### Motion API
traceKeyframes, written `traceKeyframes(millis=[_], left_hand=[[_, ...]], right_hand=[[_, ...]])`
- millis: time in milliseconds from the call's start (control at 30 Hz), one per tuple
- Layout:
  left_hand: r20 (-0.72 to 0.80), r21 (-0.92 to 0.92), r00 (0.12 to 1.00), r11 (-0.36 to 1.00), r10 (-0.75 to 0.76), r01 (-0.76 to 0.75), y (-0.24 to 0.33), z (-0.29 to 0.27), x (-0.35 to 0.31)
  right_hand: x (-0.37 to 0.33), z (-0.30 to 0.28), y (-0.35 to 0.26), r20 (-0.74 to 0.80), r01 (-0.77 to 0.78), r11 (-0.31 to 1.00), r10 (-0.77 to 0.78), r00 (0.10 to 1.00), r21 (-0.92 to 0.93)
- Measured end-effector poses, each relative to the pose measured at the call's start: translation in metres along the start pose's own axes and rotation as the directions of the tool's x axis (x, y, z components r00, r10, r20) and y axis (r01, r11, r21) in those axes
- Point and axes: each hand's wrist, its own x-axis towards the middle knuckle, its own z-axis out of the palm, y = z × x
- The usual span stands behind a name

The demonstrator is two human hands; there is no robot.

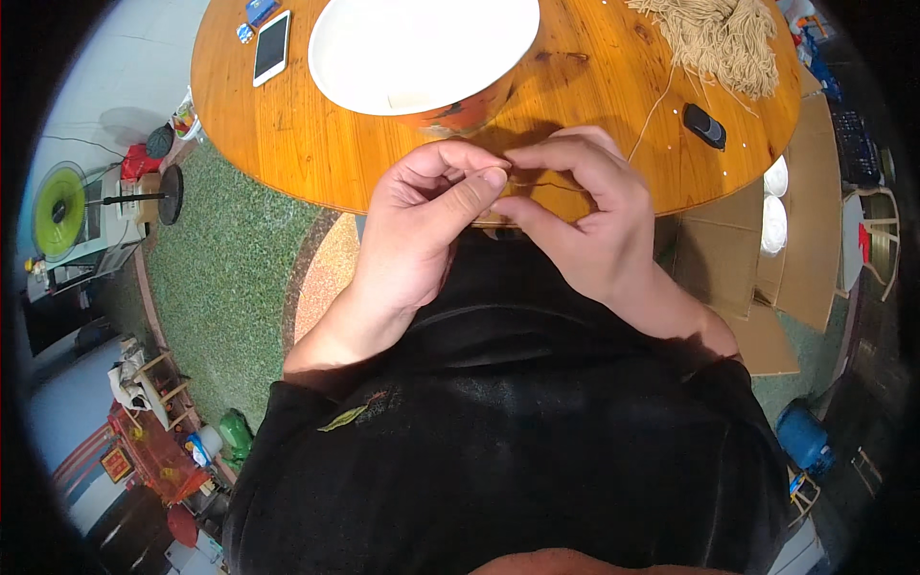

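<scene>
Close together at the table's near edge, my two hands meet at the fingertips. My left hand (422, 206) pinches a thin brown strand (546, 185) between thumb and forefinger. From that pinch the strand runs across into the curled fingers of my right hand (599, 196), where its end is hidden. The right forefinger's tip touches the left fingertips, with the right thumb below and apart from it. Just beyond the hands stands a reddish tub (465, 113) with a wide white top (426, 48). A bundle of tan yarn (724, 48) lies at the far right, loose strands trailing from it.
On the round wooden table (278, 125) lie a white phone (272, 48), a small blue box (261, 11) and a black oval device (704, 126). Cardboard (719, 249) stands at right below the table. A green fan (59, 211) is at left. A leaf (343, 419) clings to my black shirt.
</scene>
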Motion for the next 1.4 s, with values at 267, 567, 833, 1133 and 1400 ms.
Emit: traceKeyframes(millis=[267, 567, 833, 1133, 1400], left_hand=[[0.113, -0.226, 0.991, 0.969, -0.077, 0.101, -0.004, -0.01, 0.0], [0.419, 0.653, 0.621, 0.255, 0.663, -0.713, 0.029, -0.015, 0.007], [0.659, 0.752, 0.684, -0.271, 0.313, -0.601, 0.081, -0.007, 0.045], [0.572, 0.82, 0.755, -0.212, 0.32, -0.532, 0.076, 0.009, 0.035], [0.57, 0.821, 0.753, -0.222, 0.327, -0.525, 0.071, 0.016, 0.033]], right_hand=[[-0.006, 0.013, 0.008, -0.075, -0.018, 0.984, 0.031, 0.997, 0.175], [-0.001, 0.012, 0.011, -0.217, 0.0, 0.972, 0.052, 0.975, 0.233], [0.019, 0.039, 0.034, -0.353, 0.158, 0.979, -0.103, 0.93, 0.131], [0.018, 0.05, 0.037, -0.394, 0.134, 0.972, -0.047, 0.918, 0.194], [0.017, 0.049, 0.032, -0.439, 0.122, 0.967, -0.011, 0.899, 0.225]])
